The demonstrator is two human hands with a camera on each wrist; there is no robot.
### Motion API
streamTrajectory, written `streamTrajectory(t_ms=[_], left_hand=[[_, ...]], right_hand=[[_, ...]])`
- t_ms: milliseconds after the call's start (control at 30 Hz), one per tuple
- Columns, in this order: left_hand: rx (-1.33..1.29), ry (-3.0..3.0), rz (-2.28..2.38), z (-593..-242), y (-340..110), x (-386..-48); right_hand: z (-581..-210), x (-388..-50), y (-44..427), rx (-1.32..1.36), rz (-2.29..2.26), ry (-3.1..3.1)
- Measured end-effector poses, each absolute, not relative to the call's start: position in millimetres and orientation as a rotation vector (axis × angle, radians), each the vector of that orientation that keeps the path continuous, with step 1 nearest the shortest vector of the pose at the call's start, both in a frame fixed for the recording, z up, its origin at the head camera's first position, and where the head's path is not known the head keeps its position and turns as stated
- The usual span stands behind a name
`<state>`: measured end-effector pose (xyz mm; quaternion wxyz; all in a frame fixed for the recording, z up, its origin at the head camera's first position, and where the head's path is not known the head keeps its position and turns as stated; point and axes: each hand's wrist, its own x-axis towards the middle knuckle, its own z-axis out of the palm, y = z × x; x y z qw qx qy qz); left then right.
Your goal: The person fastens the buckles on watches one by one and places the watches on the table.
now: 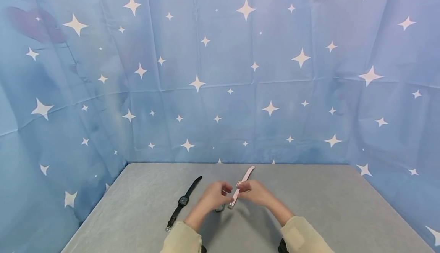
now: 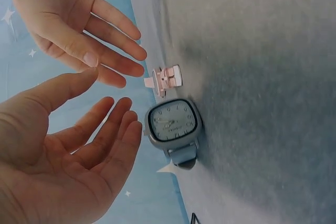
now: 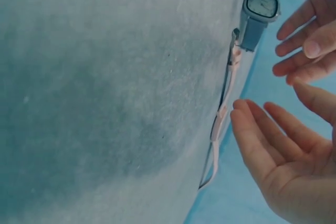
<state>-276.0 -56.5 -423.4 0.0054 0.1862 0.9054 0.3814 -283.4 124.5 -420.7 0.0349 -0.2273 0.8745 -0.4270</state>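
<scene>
My left hand [image 1: 214,196] hovers above the table with loosely bent fingers and nothing in them. Facing it, my right hand [image 1: 257,192] is also bare, its fingers relaxed. Between and beyond them lies a pink-strapped watch [image 1: 246,174], stretched out; the right hand covers part of it in the head view. A grey-blue watch with a square face [image 2: 173,121] lies near the left hand, which mostly hides it from the head camera. In the right wrist view, the grey-blue watch [image 3: 261,4] stands beside the buckle end of the pink watch [image 3: 226,98].
To the left of the hands, a black watch [image 1: 183,201] lies stretched out at a slant on the grey tabletop [image 1: 343,215]. Blue cloth [image 1: 227,62] with white stars hangs behind the table and along its sides.
</scene>
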Motion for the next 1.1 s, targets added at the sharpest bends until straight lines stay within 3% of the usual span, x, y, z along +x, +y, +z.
streamTrajectory(t_ms=[400,1100], left_hand=[[0.602,2.803,1.234,-426.9,-43.7,-277.3],[0.522,2.798,1.228,-432.3,-21.8,-272.9]], right_hand=[[-422.5,-290.8,140.2,-0.671,-1.267,2.770],[-435.4,-323.9,147.0,-0.164,-1.439,2.743]])
